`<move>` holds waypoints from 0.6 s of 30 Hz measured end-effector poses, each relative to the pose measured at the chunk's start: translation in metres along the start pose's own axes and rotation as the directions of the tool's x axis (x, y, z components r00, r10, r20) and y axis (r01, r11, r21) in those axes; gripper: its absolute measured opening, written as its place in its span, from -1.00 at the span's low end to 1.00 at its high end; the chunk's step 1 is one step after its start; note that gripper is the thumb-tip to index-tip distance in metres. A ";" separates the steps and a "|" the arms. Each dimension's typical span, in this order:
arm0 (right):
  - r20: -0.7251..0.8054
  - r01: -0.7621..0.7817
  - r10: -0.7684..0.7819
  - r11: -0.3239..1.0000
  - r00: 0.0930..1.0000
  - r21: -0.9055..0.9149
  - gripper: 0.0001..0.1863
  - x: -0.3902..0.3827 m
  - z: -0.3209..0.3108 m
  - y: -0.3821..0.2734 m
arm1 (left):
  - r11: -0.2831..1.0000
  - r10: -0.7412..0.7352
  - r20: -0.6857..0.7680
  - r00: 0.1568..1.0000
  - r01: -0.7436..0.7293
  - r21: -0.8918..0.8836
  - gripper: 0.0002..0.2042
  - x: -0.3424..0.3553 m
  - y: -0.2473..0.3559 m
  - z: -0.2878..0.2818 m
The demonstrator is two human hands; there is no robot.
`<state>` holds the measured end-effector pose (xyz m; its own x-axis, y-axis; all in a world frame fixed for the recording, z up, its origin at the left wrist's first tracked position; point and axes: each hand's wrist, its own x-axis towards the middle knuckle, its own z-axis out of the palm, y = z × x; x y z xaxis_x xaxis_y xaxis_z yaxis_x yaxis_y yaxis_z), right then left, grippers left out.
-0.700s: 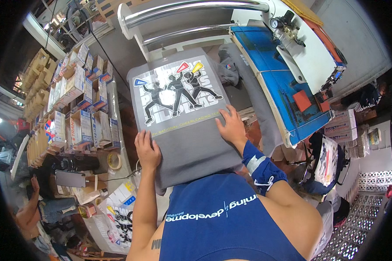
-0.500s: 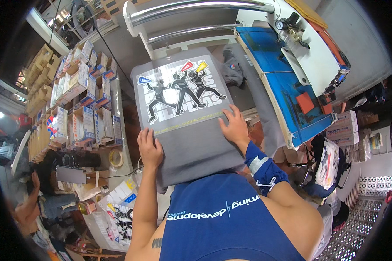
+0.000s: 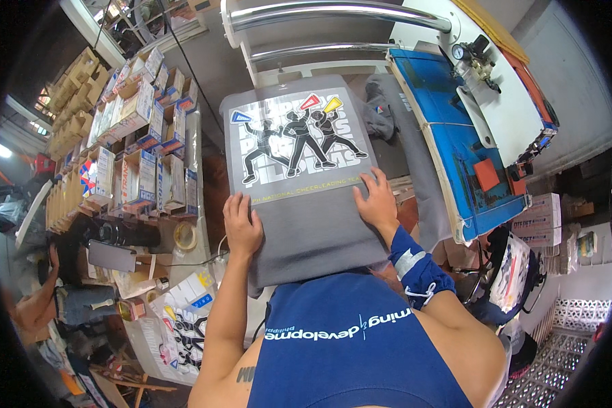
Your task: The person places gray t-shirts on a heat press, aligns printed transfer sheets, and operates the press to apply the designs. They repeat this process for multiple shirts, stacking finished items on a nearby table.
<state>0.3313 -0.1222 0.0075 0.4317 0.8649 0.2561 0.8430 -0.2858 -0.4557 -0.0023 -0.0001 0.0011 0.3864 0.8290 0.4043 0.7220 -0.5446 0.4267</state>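
Observation:
A grey shirt (image 3: pixel 306 238) lies spread flat on a board in front of me. On its upper part is a shiny transfer sheet (image 3: pixel 350 175) with three black figures raising blue, red and yellow megaphones. My left hand (image 3: pixel 243 224) rests palm down on the shirt's left edge, just below the sheet's lower left corner, fingers stretched out. On the opposite edge my right hand (image 3: pixel 377 204) lies with fingers spread, its fingertips by the sheet's lower right corner. Neither hand holds anything. A blue band (image 3: pixel 418 265) with a light stripe wraps my right forearm.
Behind the shirt run chrome bars (image 3: pixel 340 17). To the right stand a blue framed screen (image 3: pixel 449 136) and a pressure gauge (image 3: pixel 460 52). Stacked cardboard boxes (image 3: pixel 139 177), a tape roll (image 3: pixel 185 236) and another printed sheet (image 3: pixel 180 333) are at left. Another person's arm (image 3: pixel 41 292) shows far left.
The whole scene has shifted slightly right in the view. Both hands remain at the shirt's side edges, and the transfer sheet still lies flat on it.

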 end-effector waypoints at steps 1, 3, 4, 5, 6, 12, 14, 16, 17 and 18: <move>0.006 0.001 -0.001 1.000 1.000 0.001 -0.55 0.000 0.000 0.000 | 1.000 -0.001 0.004 1.000 0.001 -0.002 -0.58 0.000 0.000 0.000; 0.010 -0.003 0.003 1.000 1.000 0.006 -0.54 0.000 0.001 0.001 | 1.000 -0.007 0.007 1.000 0.007 -0.004 -0.59 0.000 -0.001 0.001; 0.007 -0.007 0.007 1.000 1.000 0.011 -0.54 0.000 0.001 0.001 | 1.000 -0.006 0.007 1.000 0.006 -0.004 -0.59 0.000 -0.001 0.001; 0.007 -0.015 0.015 1.000 1.000 0.019 -0.55 0.000 0.002 0.001 | 1.000 -0.006 0.005 1.000 0.006 -0.003 -0.59 0.000 -0.001 0.001; 0.005 -0.010 0.010 1.000 1.000 0.016 -0.55 0.000 0.002 0.001 | 1.000 -0.007 0.004 1.000 0.007 -0.001 -0.59 0.000 -0.001 0.001; -0.004 -0.008 0.008 1.000 1.000 0.024 -0.55 0.000 0.002 0.001 | 0.999 -0.029 0.019 0.999 0.030 -0.023 -0.58 0.001 0.000 0.000; -0.010 0.004 -0.004 1.000 1.000 0.027 -0.55 0.001 0.003 0.001 | 0.999 -0.020 0.012 1.000 0.020 -0.025 -0.59 0.001 0.001 0.000; -0.003 0.000 0.000 1.000 1.000 0.008 -0.54 0.001 0.003 0.001 | 0.999 -0.021 0.004 1.000 0.021 -0.027 -0.59 0.001 0.001 0.000; -0.009 0.005 -0.005 1.000 1.000 0.001 -0.54 0.001 0.003 0.001 | 0.999 -0.024 0.002 1.000 0.024 -0.028 -0.59 0.001 0.001 0.000; 0.002 0.009 -0.009 1.000 1.000 0.009 -0.54 0.001 0.003 0.001 | 0.999 -0.020 -0.002 1.000 0.020 -0.028 -0.59 0.001 0.001 -0.001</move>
<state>0.3316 -0.1210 0.0049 0.4233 0.8684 0.2583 0.8439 -0.2743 -0.4610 -0.0015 -0.0002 0.0024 0.3705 0.8397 0.3970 0.7135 -0.5310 0.4572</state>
